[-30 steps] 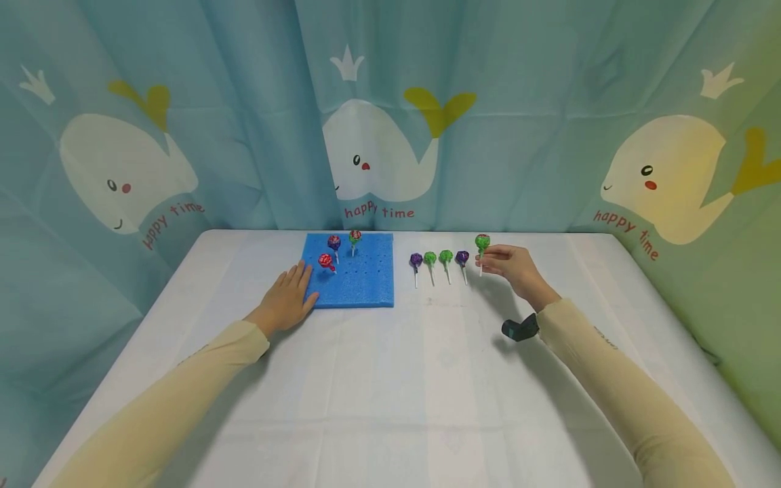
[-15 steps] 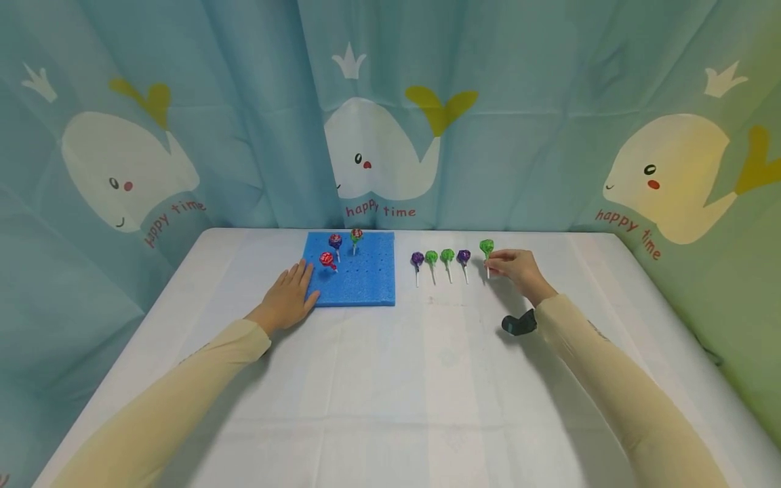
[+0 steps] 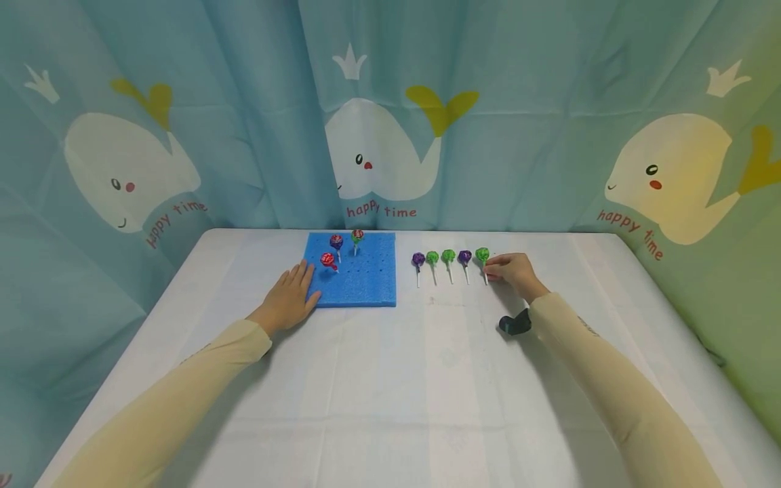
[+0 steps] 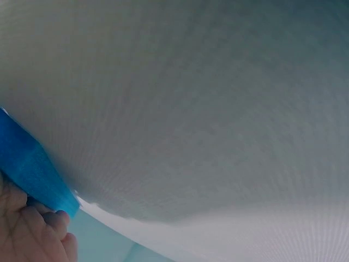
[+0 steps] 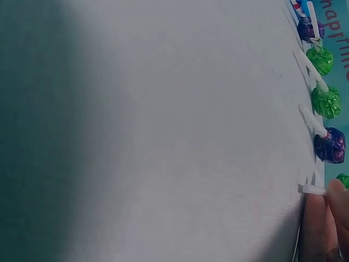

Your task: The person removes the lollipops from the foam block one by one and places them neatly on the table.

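My right hand (image 3: 514, 272) pinches the white stick of a green lollipop (image 3: 483, 255) at the right end of a row. In the right wrist view the fingers (image 5: 339, 204) close on that stick near its lower end, close over the table. Left of it lie a purple lollipop (image 3: 465, 257), two green lollipops (image 3: 449, 256) and another purple lollipop (image 3: 417, 259). My left hand (image 3: 287, 298) rests with straight fingers on the left edge of a blue foam board (image 3: 360, 291). Three lollipops stand in the board: a red one (image 3: 327, 259), a purple-red one (image 3: 336, 241) and a green-red one (image 3: 357, 236).
A white cloth covers the table (image 3: 390, 393). A dark wrist camera (image 3: 515, 324) hangs under the right sleeve. Rows of small holes mark the blue board. A curtain (image 3: 512, 163) with printed whales hangs right behind the table's far edge.
My right hand has lowered the green lollipop toward the table, bringing it into line beside the purple one. The left hand stays on the board.
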Motion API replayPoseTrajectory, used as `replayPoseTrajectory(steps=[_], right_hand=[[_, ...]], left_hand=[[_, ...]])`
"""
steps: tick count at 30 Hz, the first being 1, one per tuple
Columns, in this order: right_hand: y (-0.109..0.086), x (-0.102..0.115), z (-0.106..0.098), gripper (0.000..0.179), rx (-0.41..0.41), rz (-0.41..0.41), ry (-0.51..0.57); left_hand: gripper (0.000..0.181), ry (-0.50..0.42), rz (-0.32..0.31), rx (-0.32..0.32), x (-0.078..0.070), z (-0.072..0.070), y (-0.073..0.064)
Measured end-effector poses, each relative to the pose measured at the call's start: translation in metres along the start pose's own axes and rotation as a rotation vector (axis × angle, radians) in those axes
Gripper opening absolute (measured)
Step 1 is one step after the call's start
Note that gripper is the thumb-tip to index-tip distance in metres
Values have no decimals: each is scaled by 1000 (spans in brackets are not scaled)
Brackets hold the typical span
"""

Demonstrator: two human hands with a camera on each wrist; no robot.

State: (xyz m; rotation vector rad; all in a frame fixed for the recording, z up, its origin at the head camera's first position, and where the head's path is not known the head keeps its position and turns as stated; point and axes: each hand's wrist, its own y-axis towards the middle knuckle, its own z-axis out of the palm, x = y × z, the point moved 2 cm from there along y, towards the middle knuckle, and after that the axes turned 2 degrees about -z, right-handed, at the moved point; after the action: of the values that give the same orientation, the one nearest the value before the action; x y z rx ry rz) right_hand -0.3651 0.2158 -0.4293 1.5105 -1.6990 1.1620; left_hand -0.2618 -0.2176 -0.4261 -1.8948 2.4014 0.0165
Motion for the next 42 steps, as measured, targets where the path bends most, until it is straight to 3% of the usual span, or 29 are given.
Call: replayPoseTrajectory(steps=[8,16,31,42], right_hand=[[3,3,1,36,15,4,28],[6,4,1,33,26,42,-58],[3,10,2,26,26,-11,-110],[1,12,3,25,23,-21,-204]], left_hand=[[64,1,-3,-2,1,2,-1],[65,-5,-20,18,-1,1,-2],[64,-12,-14,11,-1,1,0],[64,-15,-1,0,-1,-1,-1]])
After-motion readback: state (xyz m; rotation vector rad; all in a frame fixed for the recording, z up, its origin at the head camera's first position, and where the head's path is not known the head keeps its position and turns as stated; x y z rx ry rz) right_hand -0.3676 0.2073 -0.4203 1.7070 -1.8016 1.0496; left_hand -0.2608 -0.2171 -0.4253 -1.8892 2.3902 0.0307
